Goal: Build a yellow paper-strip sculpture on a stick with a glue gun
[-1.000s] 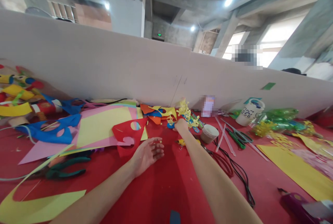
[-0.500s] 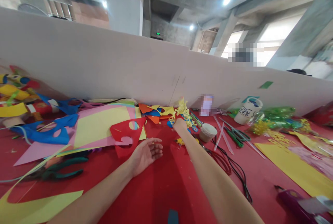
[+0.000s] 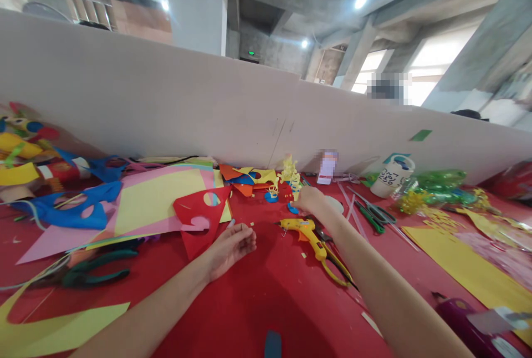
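My right hand (image 3: 310, 201) reaches out over the red table among small standing figures. Its fingers are bent and partly hidden, so what they grip, if anything, cannot be made out. Just left of its fingertips stands a yellow curled figure (image 3: 296, 183) above a blue disc base (image 3: 293, 210). A similar blue disc (image 3: 271, 197) with a yellow curl stands further left. My left hand (image 3: 235, 244) hovers low with fingers curled inward beside a red cut-out sheet (image 3: 187, 205). Between my forearms lies a yellow glue gun (image 3: 306, 230) with its nozzle pointing left.
Stacked coloured sheets (image 3: 147, 203), blue cut-outs (image 3: 91, 211) and green-handled pliers (image 3: 97, 272) lie to the left. On the right are scissors (image 3: 380, 214), a white cup (image 3: 388, 180), yellow sheets (image 3: 457, 269) and a purple tool (image 3: 465, 322). A white partition (image 3: 187, 103) stands behind.
My right hand has moved right, uncovering the curled figures and the glue gun. The fingers of my left hand have curled in more.
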Available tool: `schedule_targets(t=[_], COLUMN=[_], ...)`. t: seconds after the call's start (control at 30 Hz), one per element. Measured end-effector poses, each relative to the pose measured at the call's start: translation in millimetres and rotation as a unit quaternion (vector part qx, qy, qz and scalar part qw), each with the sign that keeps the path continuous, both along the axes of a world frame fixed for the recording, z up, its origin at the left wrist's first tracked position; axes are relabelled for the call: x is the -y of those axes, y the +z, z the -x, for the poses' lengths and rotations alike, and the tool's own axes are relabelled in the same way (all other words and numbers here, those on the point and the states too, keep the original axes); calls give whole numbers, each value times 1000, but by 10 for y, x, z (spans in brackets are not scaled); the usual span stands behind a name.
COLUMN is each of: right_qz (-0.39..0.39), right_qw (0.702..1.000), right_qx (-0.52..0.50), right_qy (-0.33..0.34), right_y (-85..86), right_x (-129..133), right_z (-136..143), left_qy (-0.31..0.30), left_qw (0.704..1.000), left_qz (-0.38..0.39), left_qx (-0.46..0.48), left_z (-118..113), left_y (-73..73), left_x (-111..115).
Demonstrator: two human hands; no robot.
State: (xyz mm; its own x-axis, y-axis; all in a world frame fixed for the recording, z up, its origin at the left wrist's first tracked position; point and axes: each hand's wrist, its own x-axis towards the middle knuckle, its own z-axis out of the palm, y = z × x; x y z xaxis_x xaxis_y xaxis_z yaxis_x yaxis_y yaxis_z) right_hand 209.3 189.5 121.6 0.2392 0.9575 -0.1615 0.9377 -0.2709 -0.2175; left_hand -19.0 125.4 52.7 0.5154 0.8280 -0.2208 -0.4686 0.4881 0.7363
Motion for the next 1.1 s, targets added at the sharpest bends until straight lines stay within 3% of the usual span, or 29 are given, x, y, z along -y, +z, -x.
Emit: schedule_targets(t=[0.23, 0.73, 0.87, 1.1], right_qz=[-129, -137, -140, -168], right_qw=[990, 990, 989, 982], right_qx=[48, 34, 46, 63], right_qy=[-25, -1, -17, -53], right_y=[128, 189, 351, 811], right_x=[-32, -81, -126, -239], right_z=[-216, -261, -338, -612], left_qy=[-2, -15, -11, -16], left_qw=[1000, 1000, 1000, 1000], left_qz=[-18, 0, 3, 7], left_qx=[0, -16, -24, -21], left_z=[0, 8, 5, 0], left_y=[-8, -1, 1, -13], left_x=[-2, -4, -2, -12])
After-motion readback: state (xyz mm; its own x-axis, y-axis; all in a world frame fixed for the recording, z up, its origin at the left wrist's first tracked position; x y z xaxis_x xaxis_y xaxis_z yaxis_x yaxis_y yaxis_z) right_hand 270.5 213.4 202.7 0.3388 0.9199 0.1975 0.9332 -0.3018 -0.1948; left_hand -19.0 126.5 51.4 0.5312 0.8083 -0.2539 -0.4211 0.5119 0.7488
